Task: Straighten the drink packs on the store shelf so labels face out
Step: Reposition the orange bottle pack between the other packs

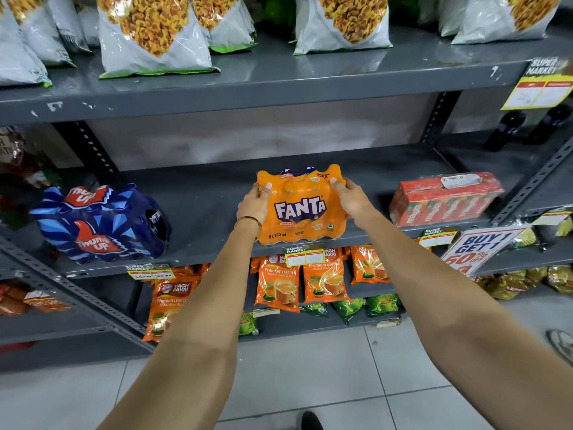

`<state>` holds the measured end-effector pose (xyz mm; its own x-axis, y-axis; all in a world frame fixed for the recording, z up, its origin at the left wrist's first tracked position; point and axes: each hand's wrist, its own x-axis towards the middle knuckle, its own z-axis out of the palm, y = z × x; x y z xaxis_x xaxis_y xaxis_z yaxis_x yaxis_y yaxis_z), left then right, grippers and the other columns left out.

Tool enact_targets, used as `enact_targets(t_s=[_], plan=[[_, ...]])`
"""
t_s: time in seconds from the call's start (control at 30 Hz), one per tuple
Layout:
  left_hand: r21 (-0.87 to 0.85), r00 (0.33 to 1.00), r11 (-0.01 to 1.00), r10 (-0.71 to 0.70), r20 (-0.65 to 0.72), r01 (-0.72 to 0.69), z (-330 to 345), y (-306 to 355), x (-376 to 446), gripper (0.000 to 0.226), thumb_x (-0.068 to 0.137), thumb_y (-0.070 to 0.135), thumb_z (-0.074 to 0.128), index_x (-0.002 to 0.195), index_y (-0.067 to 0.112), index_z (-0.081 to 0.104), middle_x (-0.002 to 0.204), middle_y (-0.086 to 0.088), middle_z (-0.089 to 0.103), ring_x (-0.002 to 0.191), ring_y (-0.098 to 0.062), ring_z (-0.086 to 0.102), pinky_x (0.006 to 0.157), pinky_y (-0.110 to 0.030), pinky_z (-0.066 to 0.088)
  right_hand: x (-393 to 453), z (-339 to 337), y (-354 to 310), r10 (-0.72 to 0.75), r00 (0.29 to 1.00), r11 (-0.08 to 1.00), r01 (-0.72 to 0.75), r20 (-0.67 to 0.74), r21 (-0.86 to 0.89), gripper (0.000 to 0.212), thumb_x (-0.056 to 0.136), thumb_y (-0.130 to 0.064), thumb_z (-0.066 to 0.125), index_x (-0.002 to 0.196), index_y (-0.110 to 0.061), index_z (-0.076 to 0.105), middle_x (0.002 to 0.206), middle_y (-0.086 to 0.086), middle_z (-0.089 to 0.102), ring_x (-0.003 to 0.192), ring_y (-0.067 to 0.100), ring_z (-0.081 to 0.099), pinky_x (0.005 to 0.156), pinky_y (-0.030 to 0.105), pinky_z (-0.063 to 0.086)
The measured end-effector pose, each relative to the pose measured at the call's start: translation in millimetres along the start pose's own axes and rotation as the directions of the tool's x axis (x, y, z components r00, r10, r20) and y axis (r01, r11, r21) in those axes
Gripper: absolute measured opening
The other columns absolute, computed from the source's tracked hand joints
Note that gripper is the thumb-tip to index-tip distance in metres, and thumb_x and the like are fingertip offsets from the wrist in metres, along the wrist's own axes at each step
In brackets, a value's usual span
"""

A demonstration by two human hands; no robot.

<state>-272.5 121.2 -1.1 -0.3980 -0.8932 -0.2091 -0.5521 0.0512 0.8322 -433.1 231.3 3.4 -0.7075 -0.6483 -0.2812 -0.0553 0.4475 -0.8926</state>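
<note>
An orange Fanta pack (300,212) stands at the front edge of the grey middle shelf (210,206), its label facing out. My left hand (255,203) grips its left side and my right hand (351,198) grips its right side, fingertips over the top corners. A blue Thums Up pack (99,225) sits to the left, turned at an angle with its end toward the right. To the right lies a red Maaza carton pack (443,198), its label side facing out.
Snack bags (152,35) fill the upper shelf. Orange tea packets (277,282) hang below the shelf edge. A "Buy 1 Get 1" sign (479,249) and price tags (305,256) sit along the front lip. Dark bottles (505,130) stand far right. Tiled floor lies below.
</note>
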Motion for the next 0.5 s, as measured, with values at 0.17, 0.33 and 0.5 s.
enact_targets(t_s=[0.17, 0.33, 0.5], plan=[[-0.007, 1.0, 1.0, 0.013, 0.015, -0.012, -0.3, -0.2, -1.8, 0.064, 0.095, 0.056, 0.028, 0.149, 0.022, 0.027, 0.146, -0.013, 0.047, 0.13, -0.035, 0.048, 0.107, -0.054, 0.041, 1.6, -0.3, 3.3, -0.011, 1.0, 1.0, 0.011, -0.006, 0.012, 0.057, 0.097, -0.05, 0.034, 0.145, -0.02, 0.032, 0.147, 0.009, 0.044, 0.132, 0.033, 0.046, 0.108, 0.05, 0.038], [0.003, 1.0, 1.0, 0.011, 0.011, -0.011, 0.6, 1.1, -0.3, 0.064, 0.095, 0.055, 0.028, 0.149, 0.022, 0.026, 0.148, -0.012, 0.045, 0.132, -0.035, 0.047, 0.108, -0.053, 0.039, 2.0, -1.4, 4.3, -0.007, 1.0, 1.0, 0.007, -0.012, -0.008, 0.057, 0.097, -0.05, 0.034, 0.146, -0.02, 0.031, 0.148, 0.01, 0.044, 0.131, 0.033, 0.047, 0.107, 0.049, 0.039], [0.002, 1.0, 1.0, 0.008, -0.002, -0.008, 2.2, 0.0, 1.1, 0.063, 0.096, 0.054, 0.029, 0.149, 0.021, 0.026, 0.149, -0.012, 0.043, 0.133, -0.034, 0.045, 0.11, -0.052, 0.038, 0.6, -1.8, 3.1, -0.009, 1.0, 1.0, 0.009, -0.009, -0.019, 0.058, 0.098, -0.048, 0.034, 0.147, -0.018, 0.029, 0.149, 0.01, 0.042, 0.132, 0.033, 0.045, 0.107, 0.048, 0.037]])
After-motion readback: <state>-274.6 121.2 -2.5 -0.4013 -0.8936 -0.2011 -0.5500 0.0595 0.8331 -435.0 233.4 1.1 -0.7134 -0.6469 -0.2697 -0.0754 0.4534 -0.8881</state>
